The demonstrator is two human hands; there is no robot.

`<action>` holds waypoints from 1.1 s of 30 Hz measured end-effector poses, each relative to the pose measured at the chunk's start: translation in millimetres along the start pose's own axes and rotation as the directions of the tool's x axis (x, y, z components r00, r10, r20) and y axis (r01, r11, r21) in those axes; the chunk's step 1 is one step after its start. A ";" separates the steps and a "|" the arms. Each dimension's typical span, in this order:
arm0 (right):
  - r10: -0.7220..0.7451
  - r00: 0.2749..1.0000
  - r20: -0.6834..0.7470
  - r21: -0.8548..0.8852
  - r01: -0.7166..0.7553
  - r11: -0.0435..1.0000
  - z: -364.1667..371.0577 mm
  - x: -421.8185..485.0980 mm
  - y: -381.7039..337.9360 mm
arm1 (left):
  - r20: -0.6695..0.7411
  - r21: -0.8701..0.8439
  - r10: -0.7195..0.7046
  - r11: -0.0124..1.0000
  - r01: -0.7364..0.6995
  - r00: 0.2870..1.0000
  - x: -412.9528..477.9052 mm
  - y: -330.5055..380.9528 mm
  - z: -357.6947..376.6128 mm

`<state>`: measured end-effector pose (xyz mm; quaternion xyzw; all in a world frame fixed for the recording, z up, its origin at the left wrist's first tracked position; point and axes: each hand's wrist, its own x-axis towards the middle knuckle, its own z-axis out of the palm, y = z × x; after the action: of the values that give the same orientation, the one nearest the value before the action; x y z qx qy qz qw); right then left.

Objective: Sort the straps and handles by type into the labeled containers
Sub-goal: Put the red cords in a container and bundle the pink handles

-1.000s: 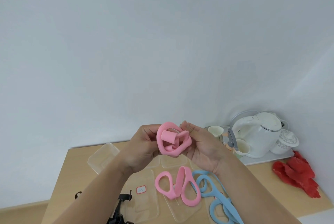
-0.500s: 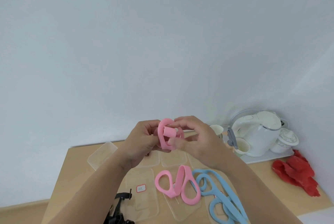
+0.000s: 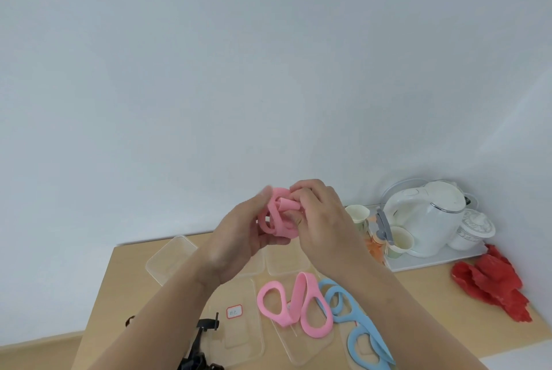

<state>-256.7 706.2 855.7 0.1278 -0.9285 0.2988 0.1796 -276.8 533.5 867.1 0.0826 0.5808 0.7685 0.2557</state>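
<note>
A single wide-angle camera on my head faces forward and slightly down, tilted high enough that the pale wall (image 3: 268,71) fills the frame from 9 through 12 to 3 o'clock. The table (image 3: 125,280) is squeezed into the bottom band, its far edge bowed by the lens. Close to the camera, just below centre, my left hand (image 3: 239,238) and right hand (image 3: 325,229) grip a strap (image 3: 276,220), with my forearms entering from 7 and 5 o'clock. A kettle (image 3: 424,217) sits farther off near 4 o'clock.
</note>
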 end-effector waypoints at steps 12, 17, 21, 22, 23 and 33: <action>0.149 0.989 -0.011 0.100 -0.147 0.984 2.7 -6.4 0.9 | -0.172 0.275 0.137 0.957 -0.086 0.975 0.4 -17.2 12.5; 0.197 0.980 0.014 0.232 -0.195 0.953 3.4 -16.3 4.3 | -0.281 0.187 0.118 0.980 -0.066 0.953 0.2 -21.4 9.3; 0.268 0.963 -0.006 0.316 -0.252 0.915 0.3 -15.4 9.1 | -0.227 0.102 0.069 0.994 -0.047 0.972 -2.0 -24.9 4.0; 0.299 0.954 0.004 0.353 -0.281 0.892 -1.0 -14.1 9.6 | -0.205 0.093 0.063 0.995 -0.044 0.977 -3.3 -24.9 4.3; 0.332 0.943 0.024 0.388 -0.315 0.866 -2.2 -12.7 10.2 | -0.189 0.082 0.057 0.996 -0.042 0.980 -4.4 -24.9 5.5; 0.507 0.825 0.250 0.745 -0.499 0.442 -15.1 -10.6 3.4 | -0.178 -0.039 0.077 0.996 -0.085 0.981 -3.7 -33.0 11.9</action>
<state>-244.5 719.4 861.0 -0.0893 -0.6949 0.7135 0.0127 -258.8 548.3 840.6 0.0317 0.5793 0.7958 0.1735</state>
